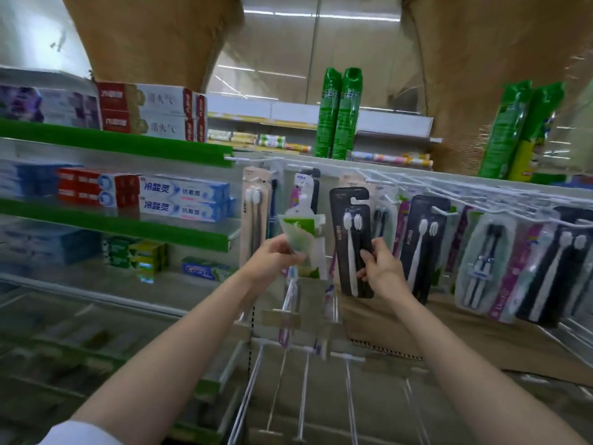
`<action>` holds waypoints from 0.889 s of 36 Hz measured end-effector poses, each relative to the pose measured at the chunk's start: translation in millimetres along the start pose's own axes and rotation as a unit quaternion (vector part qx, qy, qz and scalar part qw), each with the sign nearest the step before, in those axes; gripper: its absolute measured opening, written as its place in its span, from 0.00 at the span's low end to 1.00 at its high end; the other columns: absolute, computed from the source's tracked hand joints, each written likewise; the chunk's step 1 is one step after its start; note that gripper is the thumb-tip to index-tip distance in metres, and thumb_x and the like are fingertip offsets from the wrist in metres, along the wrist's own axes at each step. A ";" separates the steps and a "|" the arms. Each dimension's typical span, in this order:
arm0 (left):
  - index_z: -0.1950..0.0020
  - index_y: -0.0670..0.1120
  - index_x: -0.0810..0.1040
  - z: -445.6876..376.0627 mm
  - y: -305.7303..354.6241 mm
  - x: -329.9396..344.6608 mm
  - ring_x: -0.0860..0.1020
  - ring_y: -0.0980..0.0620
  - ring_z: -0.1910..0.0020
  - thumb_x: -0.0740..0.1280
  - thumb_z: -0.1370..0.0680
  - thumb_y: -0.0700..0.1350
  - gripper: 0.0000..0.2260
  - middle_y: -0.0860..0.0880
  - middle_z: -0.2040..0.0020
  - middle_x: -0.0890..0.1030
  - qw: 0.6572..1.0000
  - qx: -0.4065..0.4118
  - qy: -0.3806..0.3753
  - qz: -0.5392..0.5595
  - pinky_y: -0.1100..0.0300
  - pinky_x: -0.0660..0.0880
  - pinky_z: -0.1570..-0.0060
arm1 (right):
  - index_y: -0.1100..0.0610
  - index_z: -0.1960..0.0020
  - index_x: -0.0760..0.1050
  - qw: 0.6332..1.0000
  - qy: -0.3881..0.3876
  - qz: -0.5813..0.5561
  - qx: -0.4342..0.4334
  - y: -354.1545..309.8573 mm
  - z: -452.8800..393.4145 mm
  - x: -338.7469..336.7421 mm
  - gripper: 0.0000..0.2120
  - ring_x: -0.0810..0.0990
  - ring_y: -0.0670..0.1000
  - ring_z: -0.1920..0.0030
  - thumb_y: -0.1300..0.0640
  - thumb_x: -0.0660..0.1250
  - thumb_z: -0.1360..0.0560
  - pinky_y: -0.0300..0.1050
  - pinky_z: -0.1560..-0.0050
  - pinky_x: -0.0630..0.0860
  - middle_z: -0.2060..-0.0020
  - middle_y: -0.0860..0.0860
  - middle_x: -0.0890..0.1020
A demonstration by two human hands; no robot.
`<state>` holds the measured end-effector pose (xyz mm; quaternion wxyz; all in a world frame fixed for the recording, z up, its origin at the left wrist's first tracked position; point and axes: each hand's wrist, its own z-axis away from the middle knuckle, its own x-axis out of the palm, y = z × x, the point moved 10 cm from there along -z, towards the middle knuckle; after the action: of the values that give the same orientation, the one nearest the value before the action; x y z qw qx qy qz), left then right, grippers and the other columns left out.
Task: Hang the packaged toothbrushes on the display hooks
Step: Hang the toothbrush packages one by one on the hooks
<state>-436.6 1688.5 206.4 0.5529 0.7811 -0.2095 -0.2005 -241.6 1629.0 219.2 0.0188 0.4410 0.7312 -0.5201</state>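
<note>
Upper white hooks [449,191] were crowded with hanging toothbrush packs [487,264] — the lower hooks [301,390] stood bare, leaving open room.

I see even, fairly bright store light, prob from ceiling strip lights [282,14] reflected up top as white streaks. Glare on the lower-left shelf fronts [80,297]. Shadows soft, barely any. Strong wide-angle bending at edges; the hook rail [481,191] curves. Lower left and the green pack [300,234] are smeared w/ motion blur; centre black packs [351,242] sharper.
</note>
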 end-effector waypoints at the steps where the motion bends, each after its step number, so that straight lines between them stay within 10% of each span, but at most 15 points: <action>1: 0.46 0.41 0.76 3.2 -1.6 -2.5 0.77 0.49 0.55 0.63 0.24 0.33 0.09 0.44 0.52 0.79 1.000 0.000 -0.006 0.009 0.56 0.70 0.55 | 0.58 0.39 0.67 1.000 -0.009 0.011 -0.004 -2.1 -0.2 4.5 0.10 0.76 0.47 0.69 0.58 0.55 0.19 0.41 0.65 0.74 0.55 0.55 0.77; 8: 0.47 0.41 0.76 21.9 -15.7 -30.2 0.81 0.51 0.58 0.60 0.23 0.32 0.10 0.48 0.59 0.81 0.997 -0.024 -0.009 0.075 0.63 0.77 0.62 | 0.55 0.39 0.70 0.977 -0.124 0.167 -0.036 -27.2 8.2 54.8 0.11 0.77 0.60 0.47 0.53 0.56 0.19 0.48 0.50 0.72 0.45 0.60 0.79; 21: 0.46 0.41 0.77 29.2 -21.8 -59.1 0.79 0.45 0.51 0.62 0.23 0.35 0.08 0.44 0.53 0.79 0.996 -0.027 0.059 0.067 0.52 0.77 0.50 | 0.57 0.49 0.70 0.988 -0.089 -0.109 0.065 -45.0 -8.3 75.8 0.03 0.77 0.45 0.78 0.59 0.60 0.20 0.34 0.79 0.71 0.56 0.53 0.77; 32: 0.40 0.40 0.75 19.6 -16.8 -18.5 0.81 0.49 0.52 0.66 0.25 0.38 0.14 0.47 0.52 0.81 0.999 -0.044 -0.005 0.009 0.57 0.77 0.54 | 0.60 0.41 0.69 0.969 -0.113 -0.179 0.124 -28.2 -4.1 68.8 0.10 0.81 0.53 0.68 0.57 0.60 0.20 0.40 0.75 0.76 0.50 0.55 0.76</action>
<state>-460.9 1688.4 186.0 0.5876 0.7531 -0.2099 -0.2086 -300.5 1673.3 208.6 -0.0470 0.2401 0.7215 -0.6478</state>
